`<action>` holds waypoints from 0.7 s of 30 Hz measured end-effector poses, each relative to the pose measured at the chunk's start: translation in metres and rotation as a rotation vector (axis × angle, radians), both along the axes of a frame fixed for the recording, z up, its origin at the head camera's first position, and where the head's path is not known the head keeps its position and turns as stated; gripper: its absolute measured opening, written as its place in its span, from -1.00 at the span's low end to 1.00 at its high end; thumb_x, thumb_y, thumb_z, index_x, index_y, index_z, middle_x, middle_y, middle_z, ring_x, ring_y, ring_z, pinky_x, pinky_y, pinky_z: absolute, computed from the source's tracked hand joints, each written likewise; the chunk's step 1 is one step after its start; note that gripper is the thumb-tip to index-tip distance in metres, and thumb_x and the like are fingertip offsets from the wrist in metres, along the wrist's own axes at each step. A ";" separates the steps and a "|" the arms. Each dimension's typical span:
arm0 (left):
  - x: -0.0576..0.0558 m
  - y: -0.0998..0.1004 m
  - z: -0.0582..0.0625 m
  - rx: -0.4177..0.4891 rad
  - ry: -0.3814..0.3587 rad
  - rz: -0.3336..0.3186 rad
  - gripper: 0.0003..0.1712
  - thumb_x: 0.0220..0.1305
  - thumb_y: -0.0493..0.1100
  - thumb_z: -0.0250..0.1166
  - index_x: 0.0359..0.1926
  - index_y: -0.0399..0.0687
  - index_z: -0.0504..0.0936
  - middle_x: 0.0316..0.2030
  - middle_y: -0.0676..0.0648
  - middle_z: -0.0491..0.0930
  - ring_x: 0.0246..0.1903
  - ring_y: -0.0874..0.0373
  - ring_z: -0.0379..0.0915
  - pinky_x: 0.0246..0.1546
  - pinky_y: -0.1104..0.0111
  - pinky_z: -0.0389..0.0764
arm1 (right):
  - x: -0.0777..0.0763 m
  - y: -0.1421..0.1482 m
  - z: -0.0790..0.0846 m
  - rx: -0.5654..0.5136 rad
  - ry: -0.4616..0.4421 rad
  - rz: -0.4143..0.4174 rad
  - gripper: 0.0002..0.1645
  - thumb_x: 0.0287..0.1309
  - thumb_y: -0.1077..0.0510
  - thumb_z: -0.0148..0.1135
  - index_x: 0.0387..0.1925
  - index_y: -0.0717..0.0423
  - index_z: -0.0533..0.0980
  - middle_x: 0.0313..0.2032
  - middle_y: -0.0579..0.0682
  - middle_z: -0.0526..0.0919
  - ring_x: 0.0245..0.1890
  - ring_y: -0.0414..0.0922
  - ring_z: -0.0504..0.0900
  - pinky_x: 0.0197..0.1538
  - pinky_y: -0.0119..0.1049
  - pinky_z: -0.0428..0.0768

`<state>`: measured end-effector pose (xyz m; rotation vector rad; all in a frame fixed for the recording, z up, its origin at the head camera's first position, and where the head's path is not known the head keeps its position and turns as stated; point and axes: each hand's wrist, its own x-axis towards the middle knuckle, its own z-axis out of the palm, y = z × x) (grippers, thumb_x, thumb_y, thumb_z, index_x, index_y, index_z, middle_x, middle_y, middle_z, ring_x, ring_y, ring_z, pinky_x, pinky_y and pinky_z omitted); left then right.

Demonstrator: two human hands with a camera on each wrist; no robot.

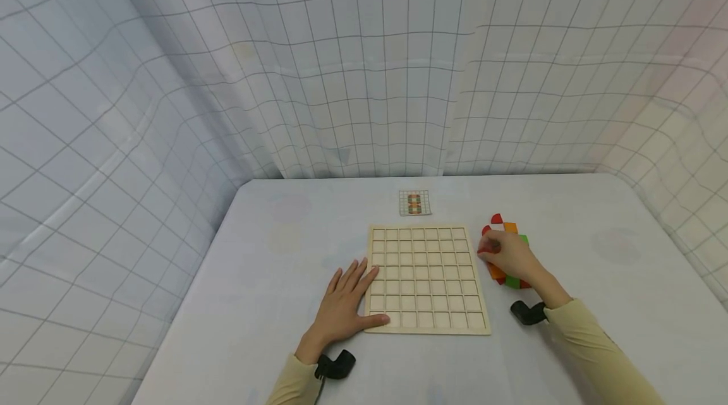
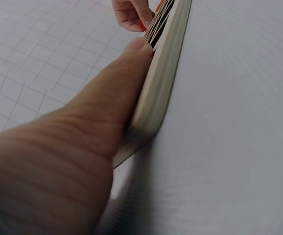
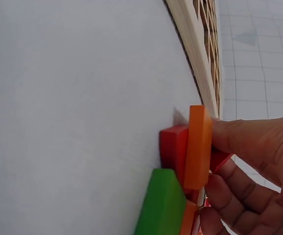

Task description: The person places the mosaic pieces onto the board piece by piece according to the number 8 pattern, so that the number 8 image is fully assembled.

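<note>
A pale wooden grid board (image 1: 432, 331) with square cells lies on the table. My left hand (image 1: 344, 310) rests spread on its left edge, fingers straight, the thumb reaching over the near left corner. At the board's right side, my right hand (image 1: 509, 256) is over a pile of coloured blocks. Between its thumb and fingers it pinches a red block (image 3: 221, 158), mostly covered by the hand. Close against that hand stand an orange block (image 3: 197, 147), another red block (image 3: 173, 147) and a green block (image 3: 161, 205).
Behind the board lies a small card (image 1: 414, 203) with a coloured pattern printed on a grid. White table surface (image 1: 273, 278) stretches left of the board. Checked curtains (image 1: 364, 76) hang round the back and sides. Black wrist cameras (image 1: 335, 365) sit on both wrists.
</note>
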<state>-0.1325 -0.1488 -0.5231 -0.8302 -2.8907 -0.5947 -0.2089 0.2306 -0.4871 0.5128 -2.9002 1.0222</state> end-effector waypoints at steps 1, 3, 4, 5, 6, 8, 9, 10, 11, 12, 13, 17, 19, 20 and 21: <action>0.000 0.000 0.000 -0.001 0.000 -0.001 0.09 0.08 0.52 0.10 0.48 0.06 0.06 0.45 -0.12 -0.06 0.42 -0.01 -0.24 0.35 0.02 -0.24 | 0.000 0.001 -0.001 -0.012 -0.001 -0.008 -0.84 0.02 0.31 0.40 -0.45 0.09 0.54 -0.45 -0.10 0.56 -0.39 -0.09 0.54 -0.27 -0.16 0.56; 0.000 0.000 0.000 -0.003 -0.004 -0.001 0.09 0.08 0.52 0.09 0.48 0.06 0.06 0.45 -0.12 -0.06 0.42 -0.01 -0.24 0.35 0.03 -0.25 | 0.000 0.002 -0.002 -0.034 -0.002 -0.027 -0.88 0.04 0.30 0.39 -0.39 0.13 0.57 -0.44 -0.08 0.58 -0.40 -0.10 0.54 -0.27 -0.17 0.56; -0.001 0.000 0.000 -0.005 -0.005 -0.001 0.09 0.08 0.53 0.09 0.48 0.06 0.06 0.45 -0.12 -0.06 0.42 -0.01 -0.25 0.35 0.03 -0.25 | 0.000 0.002 -0.003 -0.040 0.003 -0.034 -0.89 0.05 0.29 0.38 -0.35 0.15 0.59 -0.42 -0.07 0.60 -0.39 -0.09 0.55 -0.27 -0.17 0.56; -0.001 0.000 0.000 -0.007 -0.007 0.000 0.09 0.08 0.53 0.09 0.48 0.06 0.05 0.45 -0.12 -0.07 0.43 -0.01 -0.25 0.35 0.03 -0.26 | 0.000 0.002 -0.003 -0.044 0.006 -0.044 -0.87 0.06 0.28 0.37 -0.31 0.18 0.61 -0.40 -0.05 0.62 -0.38 -0.09 0.55 -0.26 -0.16 0.56; -0.001 0.000 0.000 -0.009 -0.007 0.000 0.10 0.08 0.53 0.08 0.48 0.06 0.06 0.45 -0.12 -0.07 0.43 0.00 -0.26 0.35 0.04 -0.26 | 0.000 0.002 -0.003 -0.050 0.012 -0.048 -0.85 0.07 0.28 0.36 -0.27 0.21 0.62 -0.37 -0.03 0.63 -0.37 -0.08 0.56 -0.26 -0.16 0.56; -0.001 0.000 0.000 -0.009 -0.009 0.003 0.10 0.07 0.54 0.08 0.48 0.06 0.06 0.45 -0.11 -0.07 0.43 0.01 -0.26 0.35 0.05 -0.27 | 0.000 0.000 -0.002 -0.063 0.026 -0.055 -0.80 0.09 0.26 0.35 -0.21 0.24 0.64 -0.33 0.01 0.65 -0.36 -0.08 0.56 -0.27 -0.17 0.56; -0.001 0.000 0.000 -0.010 -0.008 0.004 0.10 0.07 0.54 0.07 0.48 0.07 0.06 0.45 -0.11 -0.07 0.43 0.01 -0.26 0.35 0.05 -0.27 | 0.000 -0.002 0.000 -0.067 0.038 -0.053 -0.79 0.10 0.25 0.35 -0.20 0.24 0.64 -0.32 0.02 0.66 -0.36 -0.08 0.57 -0.28 -0.19 0.57; -0.001 0.000 0.000 -0.009 -0.009 0.003 0.10 0.07 0.54 0.07 0.48 0.07 0.05 0.45 -0.11 -0.07 0.43 0.01 -0.26 0.35 0.05 -0.27 | 0.000 -0.003 0.001 -0.078 0.047 -0.050 -0.80 0.11 0.25 0.35 -0.20 0.24 0.65 -0.31 0.02 0.66 -0.37 -0.08 0.57 -0.29 -0.20 0.57; -0.001 0.000 0.000 -0.008 -0.010 0.001 0.10 0.08 0.54 0.07 0.48 0.07 0.05 0.45 -0.11 -0.07 0.43 0.01 -0.26 0.35 0.05 -0.27 | 0.000 -0.005 0.002 -0.091 0.054 -0.045 -0.81 0.11 0.25 0.34 -0.21 0.23 0.66 -0.31 0.02 0.66 -0.38 -0.09 0.57 -0.31 -0.23 0.56; -0.001 0.000 0.000 -0.008 -0.010 -0.002 0.09 0.08 0.54 0.06 0.48 0.07 0.05 0.45 -0.11 -0.07 0.43 0.01 -0.26 0.35 0.05 -0.27 | 0.000 -0.007 0.004 -0.105 0.057 -0.039 -0.82 0.12 0.24 0.34 -0.21 0.22 0.66 -0.32 0.01 0.66 -0.42 -0.10 0.56 -0.36 -0.26 0.56; -0.002 0.000 0.000 -0.007 -0.011 -0.004 0.09 0.08 0.54 0.06 0.48 0.07 0.04 0.45 -0.11 -0.07 0.43 0.01 -0.26 0.35 0.06 -0.28 | -0.001 -0.010 0.006 -0.121 0.061 -0.033 -0.82 0.12 0.23 0.35 -0.22 0.22 0.66 -0.33 0.00 0.66 -0.44 -0.12 0.54 -0.40 -0.29 0.54; -0.002 0.000 0.000 -0.010 -0.016 -0.005 0.09 0.09 0.54 0.06 0.49 0.08 0.04 0.46 -0.10 -0.09 0.43 0.01 -0.26 0.35 0.06 -0.28 | -0.002 -0.023 0.012 -0.167 0.050 -0.011 -0.82 0.13 0.18 0.35 -0.23 0.18 0.67 -0.34 -0.05 0.66 -0.49 -0.16 0.48 -0.44 -0.33 0.47; -0.002 0.000 0.000 -0.010 -0.017 -0.005 0.08 0.09 0.52 0.08 0.48 0.08 0.04 0.46 -0.10 -0.09 0.43 0.00 -0.26 0.35 0.06 -0.28 | -0.003 -0.030 0.016 -0.189 0.042 0.000 -0.82 0.12 0.18 0.36 -0.23 0.18 0.67 -0.33 -0.05 0.67 -0.48 -0.16 0.50 -0.41 -0.32 0.48; -0.002 0.001 0.001 -0.011 -0.019 -0.004 0.08 0.09 0.52 0.09 0.48 0.08 0.04 0.46 -0.10 -0.09 0.43 0.00 -0.26 0.35 0.06 -0.28 | -0.003 -0.033 0.017 -0.198 0.034 0.004 -0.81 0.12 0.18 0.36 -0.24 0.19 0.67 -0.33 -0.05 0.67 -0.46 -0.16 0.53 -0.39 -0.32 0.50; -0.002 0.000 0.001 -0.013 -0.020 -0.004 0.08 0.09 0.51 0.10 0.48 0.08 0.04 0.46 -0.10 -0.09 0.43 0.00 -0.26 0.35 0.06 -0.28 | -0.004 -0.037 0.018 -0.213 0.024 0.010 -0.81 0.11 0.18 0.36 -0.23 0.20 0.66 -0.34 -0.05 0.68 -0.45 -0.16 0.56 -0.37 -0.31 0.52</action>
